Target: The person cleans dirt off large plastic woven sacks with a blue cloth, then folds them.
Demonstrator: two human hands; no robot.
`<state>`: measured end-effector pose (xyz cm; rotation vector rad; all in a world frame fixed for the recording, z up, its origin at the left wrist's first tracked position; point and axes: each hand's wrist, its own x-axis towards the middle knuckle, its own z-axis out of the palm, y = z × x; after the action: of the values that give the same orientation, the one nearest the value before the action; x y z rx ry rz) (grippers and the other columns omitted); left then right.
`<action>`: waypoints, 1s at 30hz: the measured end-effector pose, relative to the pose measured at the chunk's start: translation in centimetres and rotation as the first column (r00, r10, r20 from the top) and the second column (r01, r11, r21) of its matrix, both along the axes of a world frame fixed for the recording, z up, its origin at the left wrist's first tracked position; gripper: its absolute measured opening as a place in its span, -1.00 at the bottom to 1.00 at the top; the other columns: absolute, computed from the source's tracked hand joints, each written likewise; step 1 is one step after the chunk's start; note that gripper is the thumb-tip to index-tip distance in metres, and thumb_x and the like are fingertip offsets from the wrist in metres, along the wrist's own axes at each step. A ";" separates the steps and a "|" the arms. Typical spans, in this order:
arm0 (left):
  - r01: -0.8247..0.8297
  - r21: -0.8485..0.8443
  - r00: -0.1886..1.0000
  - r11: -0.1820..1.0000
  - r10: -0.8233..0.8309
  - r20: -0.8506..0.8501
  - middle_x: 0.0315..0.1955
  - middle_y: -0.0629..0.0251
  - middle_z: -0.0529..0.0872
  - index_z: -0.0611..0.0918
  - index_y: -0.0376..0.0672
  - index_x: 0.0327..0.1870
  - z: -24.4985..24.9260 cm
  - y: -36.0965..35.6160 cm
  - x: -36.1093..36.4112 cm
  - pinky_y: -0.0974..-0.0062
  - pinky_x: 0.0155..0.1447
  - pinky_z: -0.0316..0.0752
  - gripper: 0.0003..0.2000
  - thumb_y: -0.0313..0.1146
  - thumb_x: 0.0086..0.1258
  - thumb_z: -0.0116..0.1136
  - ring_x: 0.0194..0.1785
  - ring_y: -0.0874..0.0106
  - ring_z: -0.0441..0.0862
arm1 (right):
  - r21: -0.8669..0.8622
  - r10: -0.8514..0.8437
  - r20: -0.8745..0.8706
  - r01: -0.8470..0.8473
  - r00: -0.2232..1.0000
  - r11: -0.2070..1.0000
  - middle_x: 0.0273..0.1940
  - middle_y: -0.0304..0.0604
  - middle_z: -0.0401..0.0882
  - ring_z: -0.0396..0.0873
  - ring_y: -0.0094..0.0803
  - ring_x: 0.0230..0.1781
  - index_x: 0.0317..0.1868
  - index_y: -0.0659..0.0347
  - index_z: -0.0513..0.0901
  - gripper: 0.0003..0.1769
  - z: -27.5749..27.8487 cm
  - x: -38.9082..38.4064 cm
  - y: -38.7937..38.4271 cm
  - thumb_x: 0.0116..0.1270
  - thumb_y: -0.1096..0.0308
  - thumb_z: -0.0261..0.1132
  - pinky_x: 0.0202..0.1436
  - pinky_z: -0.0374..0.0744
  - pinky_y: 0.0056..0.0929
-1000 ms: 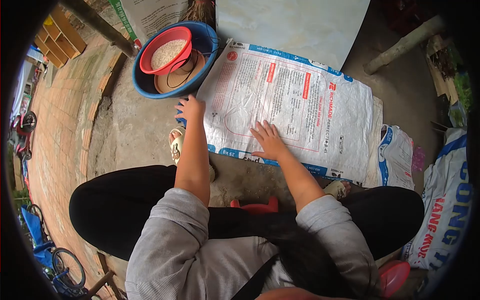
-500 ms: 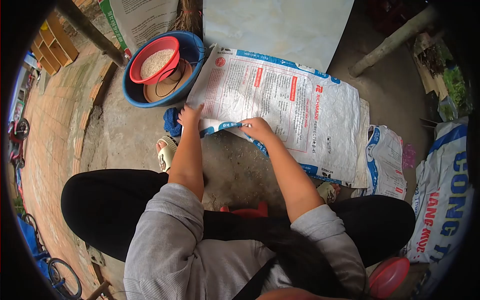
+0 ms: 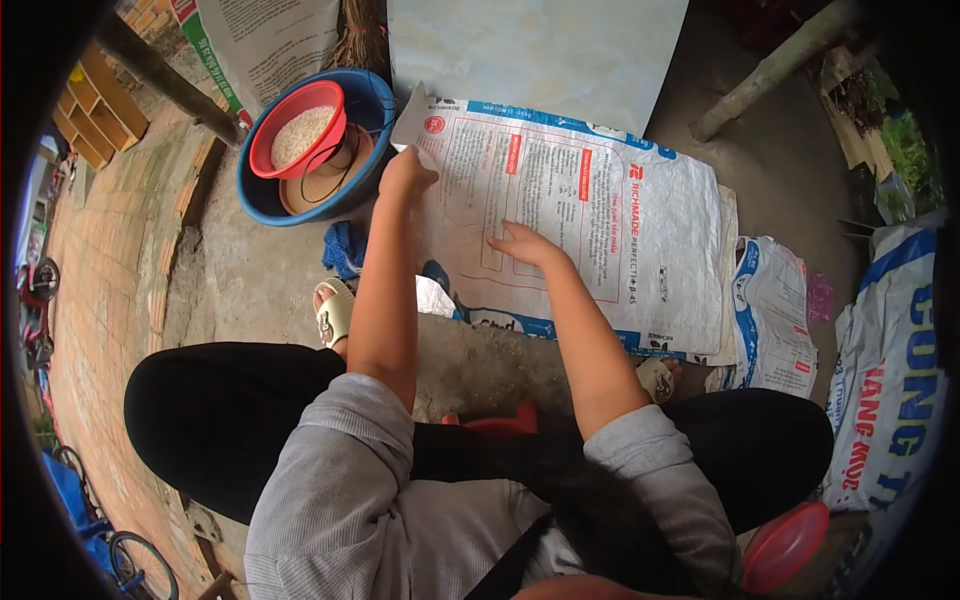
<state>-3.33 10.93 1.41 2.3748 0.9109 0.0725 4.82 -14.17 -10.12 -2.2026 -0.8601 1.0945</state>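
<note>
A white printed woven sack (image 3: 590,235) with blue borders and red lettering lies flat on the ground in front of me. My left hand (image 3: 408,173) is closed on the sack's left edge, near its far corner. Over the middle of the sack, close to its printed panel, my right hand (image 3: 528,246) has its fingers spread and holds nothing. Beside my left forearm a crumpled blue cloth (image 3: 343,250) rests on the concrete.
At the far left a blue basin (image 3: 246,190) contains a red bowl (image 3: 262,140) of pale grains (image 3: 303,137). A pale board (image 3: 540,55) stands beyond the sack. More sacks (image 3: 880,370) are at the right, with a wooden pole (image 3: 765,75) behind. A pink-red basin (image 3: 785,548) sits near my right knee.
My left hand has moved up along the sack's left edge. My right hand has let go of the near edge and opened over the sack. The folded near edge now lies flatter.
</note>
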 end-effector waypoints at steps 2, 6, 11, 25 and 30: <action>0.121 0.069 0.987 0.990 -0.127 0.094 -0.11 -0.17 0.72 0.48 -0.09 0.33 1.0 -4.1 1.3 0.16 0.06 0.58 -0.27 -0.36 -0.04 0.33 -0.03 -0.02 0.71 | -0.191 0.004 0.107 0.017 0.994 0.981 0.53 0.12 0.14 0.14 0.03 0.54 0.56 0.07 0.19 -0.03 1.2 -2.9 -1.6 0.25 -0.16 0.34 0.54 0.18 -0.13; 0.387 -0.031 0.922 0.922 -0.387 0.018 -0.13 -0.08 0.73 0.22 0.11 0.51 0.4 -12.7 3.5 0.09 -0.01 0.59 -0.09 -0.38 0.00 0.32 -0.06 -0.01 0.70 | -0.018 -0.053 0.655 0.085 0.754 0.996 0.46 -0.21 0.34 0.30 0.06 0.45 0.44 -0.12 0.40 -0.29 -4.2 -5.0 -5.0 0.26 0.13 0.33 0.46 0.31 -0.26; 0.378 -0.197 0.914 0.905 -0.398 -0.074 0.17 -0.15 0.58 0.03 0.02 0.60 -8.5 -18.6 3.1 0.09 0.18 0.54 -0.14 -0.11 0.31 0.20 0.11 -0.02 0.65 | 0.255 -0.526 -0.695 0.852 0.490 0.457 0.21 -0.14 0.60 0.55 -0.31 0.18 0.40 -0.06 0.43 -0.46 -7.3 1.0 -5.1 0.42 0.15 0.15 0.19 0.47 -0.42; -0.267 -0.065 0.959 0.961 0.272 0.079 0.01 -0.04 0.70 0.31 -0.15 0.45 -12.4 -9.2 2.9 0.20 0.20 0.53 -0.08 0.01 0.05 0.46 0.07 0.04 0.68 | -0.014 -0.595 -0.338 0.628 0.729 0.778 -0.17 0.03 0.73 0.69 -0.15 -0.09 -0.15 0.31 0.73 -0.59 -3.0 -1.7 -4.8 0.02 0.23 0.30 0.02 0.56 -0.23; -0.066 -0.252 0.996 0.965 0.078 0.036 0.03 -0.13 0.69 0.01 -0.06 0.57 -13.4 -9.7 1.8 0.18 0.20 0.53 0.11 -0.20 -0.01 0.51 0.10 -0.04 0.67 | -0.291 -0.256 0.027 0.252 0.966 0.923 0.08 0.01 0.65 0.63 -0.08 0.08 0.13 0.18 0.57 -0.42 -1.0 -2.2 -2.7 0.07 0.16 0.37 0.09 0.56 -0.19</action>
<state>-1.58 1.28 -11.94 2.0983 0.9269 0.0369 2.59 -16.83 -11.12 -2.4609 -0.4068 1.1633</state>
